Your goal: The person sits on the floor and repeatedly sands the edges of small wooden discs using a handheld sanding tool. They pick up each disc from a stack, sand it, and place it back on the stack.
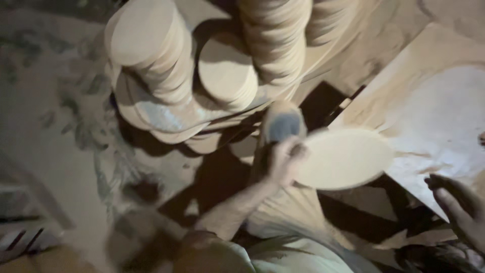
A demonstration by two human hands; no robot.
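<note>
My left hand point(283, 162) grips the near edge of a pale round wooden disc point(346, 157) and holds it flat, just off the corner of a dusty wooden board point(434, 116). My right hand point(462, 212) hovers at the lower right with its fingers apart and nothing in it, a little below the board's edge. Just above my left hand is a blurred grey-topped rounded object point(283, 124); what it is cannot be told.
Tall stacks of similar round wooden discs point(151, 45) point(275, 40) stand at the top, with a shorter stack point(227, 73) between them. Larger discs point(166, 119) lie under the stacks. Dusty ground point(45, 126) spreads to the left. The scene is dim.
</note>
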